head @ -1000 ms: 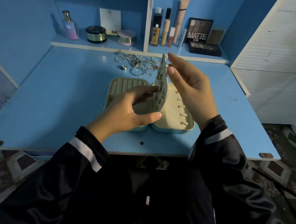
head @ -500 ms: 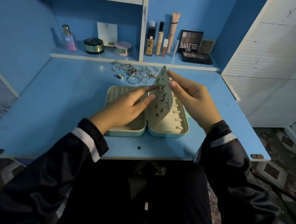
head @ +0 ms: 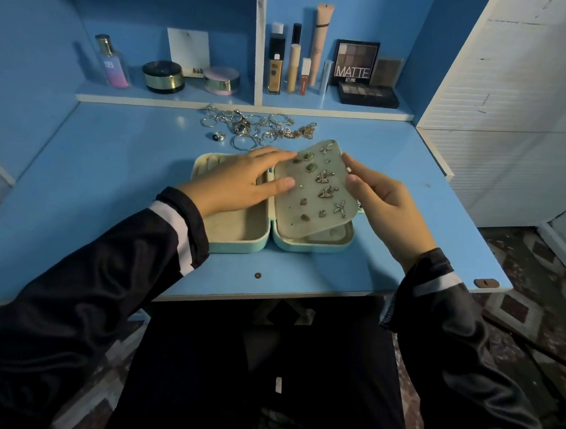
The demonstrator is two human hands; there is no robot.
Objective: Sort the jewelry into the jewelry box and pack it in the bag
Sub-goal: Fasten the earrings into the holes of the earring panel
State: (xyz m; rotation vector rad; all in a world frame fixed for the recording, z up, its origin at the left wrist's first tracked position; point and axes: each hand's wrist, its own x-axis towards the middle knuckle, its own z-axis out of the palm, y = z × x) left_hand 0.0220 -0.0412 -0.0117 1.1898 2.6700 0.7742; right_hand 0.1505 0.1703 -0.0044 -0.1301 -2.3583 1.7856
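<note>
A mint-green jewelry box lies open on the blue desk. Its pale earring panel, studded with several earrings shaped like butterflies and starfish, is tilted low over the right half of the box. My left hand reaches across the left half, fingertips touching the panel's left edge. My right hand pinches the panel's right edge between thumb and fingers. Behind the box lies a loose pile of silver rings and jewelry. No bag is in view.
A low shelf at the back of the desk carries a perfume bottle, two round compacts, several makeup tubes and a MATTE eyeshadow palette. A white cabinet stands right of the desk. The desk's front edge runs near my sleeves.
The earring panel has swung from upright down to the right, now lying almost flat over the box's right half. Both hands followed it down.
</note>
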